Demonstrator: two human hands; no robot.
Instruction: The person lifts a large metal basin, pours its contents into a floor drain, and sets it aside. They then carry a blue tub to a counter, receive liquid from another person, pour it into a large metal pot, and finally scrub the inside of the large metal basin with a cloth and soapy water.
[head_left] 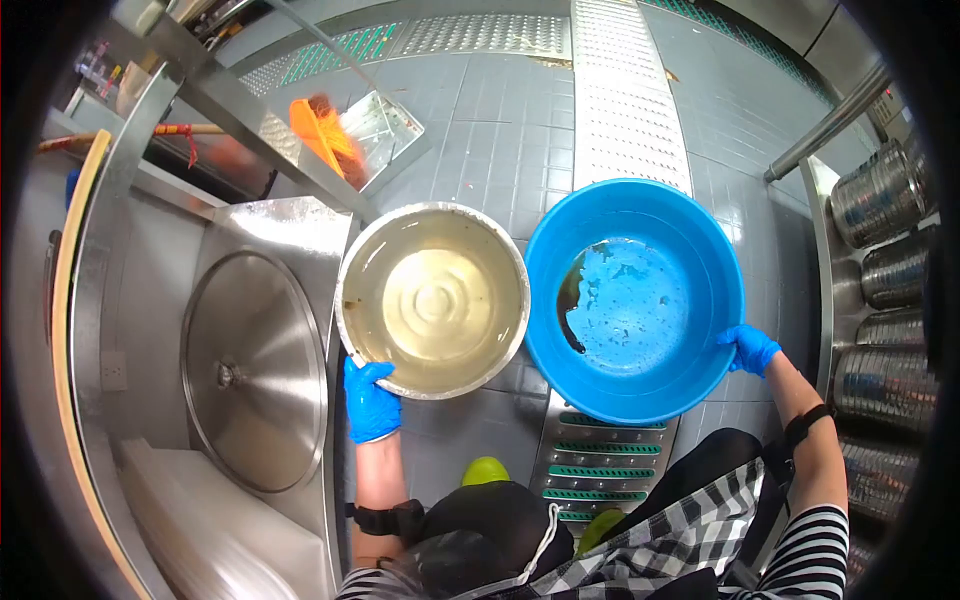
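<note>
My left hand (371, 402), in a blue glove, grips the lower left rim of a round metal basin (432, 224), thumb over the edge. Clear, slightly yellowish liquid lies in this basin, with a few dark specks. My right hand (752, 350), also gloved in blue, is closed on the lower right rim of a large blue plastic tub (705, 270). A dark patch of liquid or residue (571, 305) and scattered small specks are on the tub's bottom. The two vessels stand side by side, their rims about touching.
A round steel lid (265, 400) lies by the steel counter at left. An orange broom head (328, 140) and a dustpan (400, 145) stand beyond. A perforated drain cover (630, 110) crosses the tiled floor. Several steel pots (885, 195) line the right shelf.
</note>
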